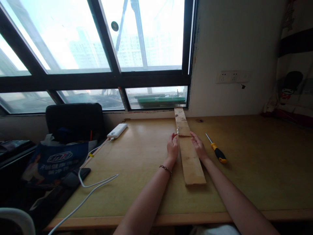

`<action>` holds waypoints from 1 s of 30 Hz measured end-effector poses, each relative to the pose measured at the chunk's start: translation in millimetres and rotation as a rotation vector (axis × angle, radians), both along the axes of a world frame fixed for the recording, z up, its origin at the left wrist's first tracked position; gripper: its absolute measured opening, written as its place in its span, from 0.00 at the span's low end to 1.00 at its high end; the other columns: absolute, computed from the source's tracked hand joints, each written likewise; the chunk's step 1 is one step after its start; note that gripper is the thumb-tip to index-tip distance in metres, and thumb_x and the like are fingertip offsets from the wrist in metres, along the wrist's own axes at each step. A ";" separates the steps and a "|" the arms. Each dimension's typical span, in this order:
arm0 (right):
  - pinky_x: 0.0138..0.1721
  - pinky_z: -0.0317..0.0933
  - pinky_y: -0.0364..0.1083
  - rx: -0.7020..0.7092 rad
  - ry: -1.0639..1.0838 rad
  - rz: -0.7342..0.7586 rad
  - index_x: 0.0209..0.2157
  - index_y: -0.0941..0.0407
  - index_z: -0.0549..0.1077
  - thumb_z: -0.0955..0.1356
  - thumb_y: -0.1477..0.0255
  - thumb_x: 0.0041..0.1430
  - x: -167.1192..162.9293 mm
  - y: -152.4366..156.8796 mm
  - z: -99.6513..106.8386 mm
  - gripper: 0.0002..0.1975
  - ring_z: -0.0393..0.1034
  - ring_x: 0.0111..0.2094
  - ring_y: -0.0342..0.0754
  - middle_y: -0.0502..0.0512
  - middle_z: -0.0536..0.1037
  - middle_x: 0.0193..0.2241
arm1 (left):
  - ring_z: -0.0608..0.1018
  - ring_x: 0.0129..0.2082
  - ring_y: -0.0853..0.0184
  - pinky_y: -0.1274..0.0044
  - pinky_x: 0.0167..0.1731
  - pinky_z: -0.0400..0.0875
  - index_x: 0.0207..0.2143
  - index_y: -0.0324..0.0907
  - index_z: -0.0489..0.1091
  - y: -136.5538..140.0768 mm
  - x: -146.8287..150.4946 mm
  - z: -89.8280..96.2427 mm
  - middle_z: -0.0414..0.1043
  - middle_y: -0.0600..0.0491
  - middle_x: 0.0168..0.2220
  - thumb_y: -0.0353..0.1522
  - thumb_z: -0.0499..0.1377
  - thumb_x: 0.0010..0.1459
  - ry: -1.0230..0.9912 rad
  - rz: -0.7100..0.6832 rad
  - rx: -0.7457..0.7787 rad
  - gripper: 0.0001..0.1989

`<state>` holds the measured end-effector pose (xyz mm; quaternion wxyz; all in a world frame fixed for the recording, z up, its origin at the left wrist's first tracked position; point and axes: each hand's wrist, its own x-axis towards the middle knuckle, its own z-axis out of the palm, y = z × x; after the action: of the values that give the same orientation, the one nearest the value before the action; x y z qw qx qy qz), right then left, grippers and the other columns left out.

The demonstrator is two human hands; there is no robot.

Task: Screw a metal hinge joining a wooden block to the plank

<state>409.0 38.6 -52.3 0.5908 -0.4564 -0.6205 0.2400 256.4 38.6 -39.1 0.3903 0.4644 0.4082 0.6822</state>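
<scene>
A long strip of pale wooden board (192,161) lies on the table, pointing away from me toward the window. A seam crosses it between my hands, where a farther wooden piece (184,128) meets the near one; whether they overlap or butt together I cannot tell. My left hand (172,147) grips the left edge by the seam, fingers curled. On the opposite edge, my right hand (198,146) presses with its fingers together. A small shiny metal piece (178,130) stands at the left edge near my left fingertips; its kind is unclear.
To the right of my right hand lies a yellow-and-black screwdriver (216,149). A white power bank (117,131) with a white cable (97,185) rests along the table's left side. Beyond that edge are a black chair (74,119) and a blue bag (58,163).
</scene>
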 end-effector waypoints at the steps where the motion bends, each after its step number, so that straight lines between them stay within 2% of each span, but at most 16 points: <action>1: 0.56 0.47 0.53 0.006 -0.024 -0.001 0.50 0.53 0.67 0.59 0.60 0.57 0.6 1.3 -1.0 0.22 0.56 0.55 0.50 0.54 0.66 0.53 | 0.68 0.48 0.63 0.72 0.54 0.54 0.41 0.45 0.69 2.4 0.0 -2.4 0.71 0.50 0.44 0.32 0.55 0.54 -0.027 0.002 -0.020 0.11; 9: 0.57 0.46 0.53 -0.033 -0.029 0.024 0.46 0.53 0.71 0.58 0.57 0.57 4.5 13.4 -12.0 0.22 0.58 0.54 0.50 0.55 0.67 0.52 | 0.71 0.44 0.64 0.74 0.50 0.57 0.36 0.43 0.71 10.9 -1.1 -8.9 0.74 0.51 0.40 0.30 0.55 0.53 -0.183 -0.040 -0.103 0.08; 19: 0.57 0.47 0.54 -0.035 -0.027 0.017 0.45 0.52 0.72 0.60 0.56 0.55 4.0 12.2 -9.7 0.21 0.58 0.54 0.50 0.55 0.68 0.51 | 0.72 0.45 0.66 0.75 0.46 0.60 0.35 0.41 0.70 9.6 -0.6 -3.3 0.74 0.48 0.39 0.25 0.54 0.52 -0.325 -0.085 -0.168 0.09; 26: 0.55 0.50 0.53 0.025 -0.003 -0.090 0.45 0.55 0.72 0.59 0.59 0.57 3.0 0.2 -0.2 0.21 0.60 0.52 0.50 0.58 0.70 0.49 | 0.72 0.45 0.65 0.75 0.45 0.61 0.35 0.41 0.71 9.6 -1.0 -2.9 0.74 0.48 0.41 0.25 0.54 0.52 -0.289 -0.091 -0.181 0.09; 30: 0.54 0.53 0.53 -0.021 0.024 -0.080 0.44 0.55 0.73 0.60 0.59 0.57 3.5 1.3 -1.9 0.21 0.63 0.50 0.51 0.57 0.72 0.47 | 0.72 0.45 0.65 0.75 0.45 0.61 0.34 0.41 0.71 9.8 -1.0 -3.2 0.74 0.47 0.40 0.24 0.54 0.51 -0.315 -0.097 -0.181 0.09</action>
<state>412.5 40.0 -54.2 0.6026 -0.4842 -0.5920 0.2280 255.4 48.4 -42.3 0.5220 0.3340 0.3788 0.6874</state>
